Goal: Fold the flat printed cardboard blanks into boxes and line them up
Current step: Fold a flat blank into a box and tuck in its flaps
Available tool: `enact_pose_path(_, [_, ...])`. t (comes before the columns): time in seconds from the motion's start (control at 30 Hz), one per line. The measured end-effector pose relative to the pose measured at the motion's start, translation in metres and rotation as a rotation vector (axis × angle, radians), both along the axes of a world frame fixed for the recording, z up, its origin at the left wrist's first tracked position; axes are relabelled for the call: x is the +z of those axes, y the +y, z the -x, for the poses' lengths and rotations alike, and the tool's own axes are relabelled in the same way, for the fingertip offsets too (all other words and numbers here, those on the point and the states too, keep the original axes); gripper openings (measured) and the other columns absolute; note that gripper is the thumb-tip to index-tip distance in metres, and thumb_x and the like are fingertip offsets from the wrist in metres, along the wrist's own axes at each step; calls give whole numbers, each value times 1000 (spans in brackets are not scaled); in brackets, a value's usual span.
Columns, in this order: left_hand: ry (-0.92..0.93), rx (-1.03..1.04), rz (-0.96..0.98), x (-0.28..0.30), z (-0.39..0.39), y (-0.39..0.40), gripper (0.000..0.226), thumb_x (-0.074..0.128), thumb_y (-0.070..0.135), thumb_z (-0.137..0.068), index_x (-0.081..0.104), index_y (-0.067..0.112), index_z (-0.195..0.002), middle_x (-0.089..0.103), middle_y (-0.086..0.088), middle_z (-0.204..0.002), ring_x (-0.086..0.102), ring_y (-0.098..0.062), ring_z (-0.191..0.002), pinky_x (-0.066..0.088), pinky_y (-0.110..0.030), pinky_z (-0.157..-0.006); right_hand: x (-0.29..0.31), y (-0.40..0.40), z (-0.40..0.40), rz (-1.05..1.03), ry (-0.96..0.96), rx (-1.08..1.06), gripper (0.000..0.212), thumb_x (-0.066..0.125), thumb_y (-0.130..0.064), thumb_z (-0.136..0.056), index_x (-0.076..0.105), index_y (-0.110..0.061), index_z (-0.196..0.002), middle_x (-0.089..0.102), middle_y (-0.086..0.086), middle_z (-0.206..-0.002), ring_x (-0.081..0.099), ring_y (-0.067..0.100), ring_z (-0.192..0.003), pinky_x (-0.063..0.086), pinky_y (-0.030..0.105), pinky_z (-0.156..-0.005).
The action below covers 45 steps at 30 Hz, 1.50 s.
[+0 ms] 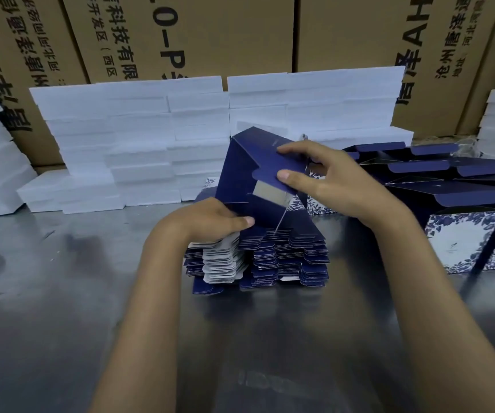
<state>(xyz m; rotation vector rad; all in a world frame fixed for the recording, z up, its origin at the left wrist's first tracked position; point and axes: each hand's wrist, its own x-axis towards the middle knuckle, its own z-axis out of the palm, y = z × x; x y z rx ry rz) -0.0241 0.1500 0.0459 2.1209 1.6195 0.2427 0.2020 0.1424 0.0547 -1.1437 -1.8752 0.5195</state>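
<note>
A dark blue cardboard blank (249, 162), partly opened into a box shape, is held tilted above a stack of flat blue and white blanks (258, 260) on the metal table. My left hand (210, 219) grips its lower edge, thumb on a flap. My right hand (326, 177) pinches an upper blue flap between thumb and fingers. Folded boxes (463, 234) with blue floral print and open blue top flaps stand in a row at the right.
White foam blocks (138, 144) are stacked along the back of the grey metal table (61, 293), with more foam at the far left and right. Large brown cartons (210, 34) with printed characters rise behind them.
</note>
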Motion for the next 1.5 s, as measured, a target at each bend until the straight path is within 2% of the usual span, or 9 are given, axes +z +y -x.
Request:
enact_pose_path(0.1, [-15,180,-73,4,17,1,34,56,47,-98,69,16,-97,67,3,-90,58,-14,-77,42,-24,-69,-5,5,7,-13,-56,-20,40,69,-35,-95,60,-35,-134,56,-23,-135,49,-8,-125,34,14,-107])
enact_pose_path(0.2, [-265,367,-356,2,23,7,38,56,45,-99,60,15,-123,61,-5,-129,58,-23,-107,39,-30,-84,-8,6,14,-10,-60,15,39,68,-33,-96,60,-37,-134,48,-37,-129,41,-20,-123,25,4,-101])
enact_pose_path(0.33, [-715,146,-454,5,8,3,45,58,55,-94,45,47,-137,44,29,-138,43,13,-120,35,-26,-96,-11,5,20,35,-61,57,39,65,-30,-99,57,-40,-136,36,-23,-157,12,-1,-153,16,24,-116])
enact_pose_path(0.47, [-604,31,-465,-5,0,10,42,72,44,-88,60,44,-129,27,23,-158,27,19,-130,25,-17,-104,-12,3,20,86,-41,57,52,72,-35,-93,52,-47,-139,13,-16,-169,7,0,-154,18,32,-121])
enact_pose_path(0.6, [-618,46,-517,-8,-1,11,38,74,35,-88,64,32,-125,51,22,-128,48,12,-114,35,-12,-100,-13,3,12,203,-52,88,83,80,-25,-83,36,-56,-147,0,-28,-167,15,0,-152,34,31,-113])
enact_pose_path(0.73, [-571,63,-615,-7,-6,11,36,78,29,-85,68,28,-120,53,10,-125,50,10,-107,34,-2,-93,-11,3,4,197,-31,98,71,66,-13,-88,43,-52,-143,11,-27,-166,27,2,-148,45,23,-91])
enact_pose_path(0.97, [-641,77,-691,-1,-23,6,27,86,25,-76,77,28,-101,52,14,-97,49,9,-73,34,-5,-68,-8,3,9,59,203,77,26,78,-21,-86,74,-37,-107,40,-20,-157,33,-5,-143,31,22,-108])
enact_pose_path(1.3, [-841,35,-607,-9,-30,8,22,80,8,-82,77,25,-96,68,9,-107,62,-5,-106,47,-24,-92,-18,12,25,-25,422,-30,11,82,-11,-83,81,-19,-91,73,-10,-112,62,-1,-114,42,36,-113])
enact_pose_path(1.5, [-912,32,-525,-7,-30,8,21,78,8,-84,78,25,-96,74,9,-106,65,-3,-106,52,-31,-99,-15,14,7,25,369,9,19,79,-10,-85,81,-24,-98,72,-15,-117,62,-12,-109,43,0,-84])
